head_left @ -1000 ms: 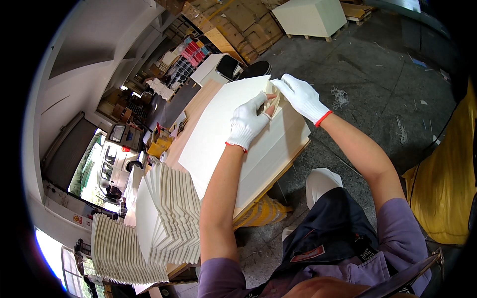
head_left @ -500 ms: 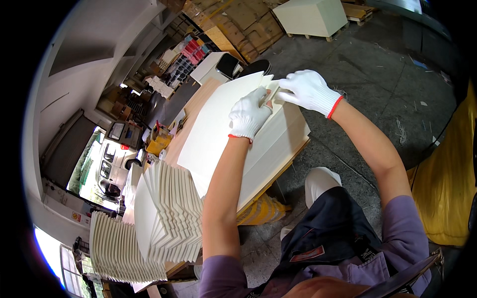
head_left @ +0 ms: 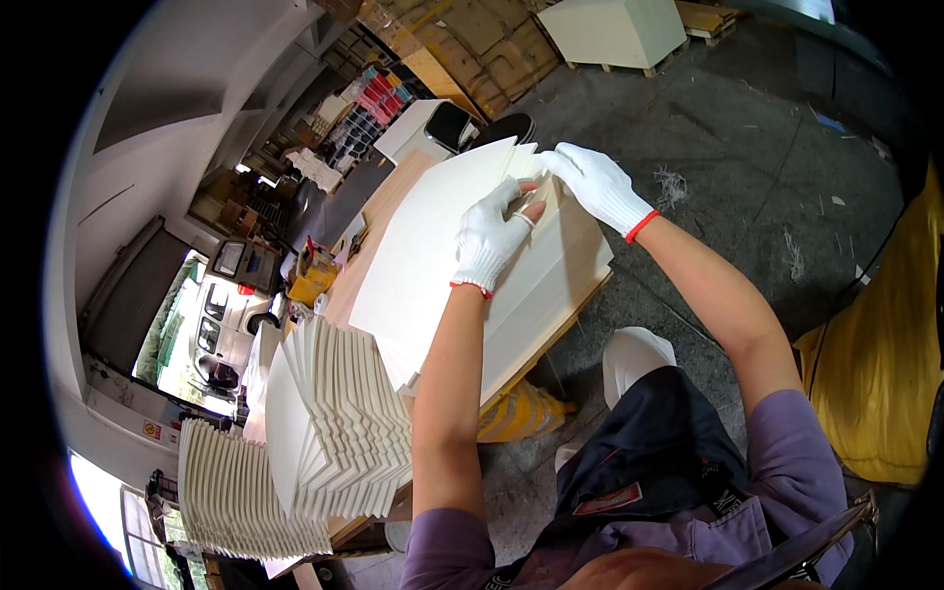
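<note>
A large cream sheet (head_left: pixel 423 241) lies on top of a stack on a wooden table, its far corner split into strips. My left hand (head_left: pixel 495 234), in a white knitted glove with bare thumb and fingertip, rests on the sheet near its right edge. Its thumb and forefinger are spread apart. My right hand (head_left: pixel 595 185), gloved with a red cuff, curls its fingers over the far right corner of the sheet. The fingertips there are partly hidden. Below that edge, more cream board (head_left: pixel 551 285) forms the stack's side.
Folded cream sheets stand in two fanned piles (head_left: pixel 339 423) at the table's near left end. A yellow container (head_left: pixel 313 278) sits along the far left edge. A black stool (head_left: pixel 511 129) stands past the table, and a yellow covering (head_left: pixel 870 393) hangs at the right.
My right hand has moved left and slightly down, closing over the sheet's corner. My left hand has shifted slightly, its thumb and forefinger spread wider.
</note>
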`<state>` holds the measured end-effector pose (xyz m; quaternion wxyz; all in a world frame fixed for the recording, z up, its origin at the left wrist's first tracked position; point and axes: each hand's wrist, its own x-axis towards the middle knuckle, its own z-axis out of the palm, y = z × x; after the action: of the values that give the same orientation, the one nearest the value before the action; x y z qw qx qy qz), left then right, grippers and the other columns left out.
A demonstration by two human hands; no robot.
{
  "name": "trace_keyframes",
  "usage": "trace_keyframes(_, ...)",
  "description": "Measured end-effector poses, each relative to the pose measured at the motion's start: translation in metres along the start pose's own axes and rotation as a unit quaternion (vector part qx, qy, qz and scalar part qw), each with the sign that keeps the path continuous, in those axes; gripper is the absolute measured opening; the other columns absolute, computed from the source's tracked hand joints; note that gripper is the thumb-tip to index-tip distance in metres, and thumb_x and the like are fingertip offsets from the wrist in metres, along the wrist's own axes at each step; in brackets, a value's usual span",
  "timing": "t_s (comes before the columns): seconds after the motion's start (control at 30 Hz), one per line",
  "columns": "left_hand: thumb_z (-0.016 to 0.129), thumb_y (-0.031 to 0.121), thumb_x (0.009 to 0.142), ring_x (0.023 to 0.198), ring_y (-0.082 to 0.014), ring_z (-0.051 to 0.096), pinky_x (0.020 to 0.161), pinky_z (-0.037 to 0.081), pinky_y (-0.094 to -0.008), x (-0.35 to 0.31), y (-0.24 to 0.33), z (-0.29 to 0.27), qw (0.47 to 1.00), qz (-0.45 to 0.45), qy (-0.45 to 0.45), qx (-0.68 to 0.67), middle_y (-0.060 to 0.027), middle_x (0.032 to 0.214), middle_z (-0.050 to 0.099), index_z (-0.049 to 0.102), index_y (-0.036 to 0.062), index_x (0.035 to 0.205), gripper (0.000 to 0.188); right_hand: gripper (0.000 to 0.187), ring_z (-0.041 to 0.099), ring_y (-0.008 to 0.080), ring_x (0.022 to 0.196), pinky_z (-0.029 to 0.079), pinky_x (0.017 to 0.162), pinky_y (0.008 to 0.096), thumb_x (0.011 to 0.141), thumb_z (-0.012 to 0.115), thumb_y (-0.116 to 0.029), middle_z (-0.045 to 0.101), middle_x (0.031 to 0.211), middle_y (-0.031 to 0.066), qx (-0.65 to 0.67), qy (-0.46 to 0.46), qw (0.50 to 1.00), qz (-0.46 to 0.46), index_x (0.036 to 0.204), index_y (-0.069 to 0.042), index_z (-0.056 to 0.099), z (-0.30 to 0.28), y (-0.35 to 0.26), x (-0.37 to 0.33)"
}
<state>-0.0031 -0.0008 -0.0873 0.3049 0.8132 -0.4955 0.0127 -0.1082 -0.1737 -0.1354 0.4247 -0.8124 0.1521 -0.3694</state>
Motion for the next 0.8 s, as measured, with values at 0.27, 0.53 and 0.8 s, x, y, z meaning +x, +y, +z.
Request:
trace_keyframes(0.27, 0.063, 0.023, 0.103, 0.107, -0.0313, 0.074, 0.093, 0.055, -0.0391, -0.001, 0.002, 0.002, 0.998, 0.028, 0.053, -0.014, -0.0151, 0.113, 0.077, 0.070, 0.0259, 0.132, 0.031, 0.051, 0.067, 0.0377, 0.099, 0.051, 0.084, 0.0451, 0.108, 0.044, -0.054, 0.070, 0.104, 0.0173, -0.022, 0.038, 0.999, -0.018, 0.117, -0.010, 0.068, 0.005, 0.007, 0.001)
trace_keyframes(0.53, 0.073, 0.017, 0.097, 0.084, -0.0126, 0.060, 0.080, 0.050, -0.0301, -0.004, 0.018, -0.003, 0.999, -0.029, -0.015, 0.014, -0.0030, 0.090, 0.068, 0.072, 0.0127, 0.129, 0.033, 0.057, 0.067, 0.0417, 0.110, 0.052, 0.091, 0.0496, 0.107, 0.043, -0.057, 0.072, 0.116, 0.0205, -0.015, 0.026, 1.000, -0.005, 0.124, -0.008, 0.068, 0.007, 0.010, 0.001)
trace_keyframes(0.8, 0.071, 0.017, 0.098, 0.087, -0.0121, 0.062, 0.082, 0.050, -0.0294, 0.000, 0.007, 0.000, 0.999, -0.011, -0.010, -0.029, -0.0021, 0.093, 0.069, 0.072, 0.0111, 0.130, 0.033, 0.056, 0.067, 0.0406, 0.106, 0.052, 0.089, 0.0484, 0.107, 0.043, -0.057, 0.072, 0.112, 0.0201, -0.013, 0.026, 1.000, 0.005, 0.120, -0.008, 0.067, 0.006, 0.010, 0.002)
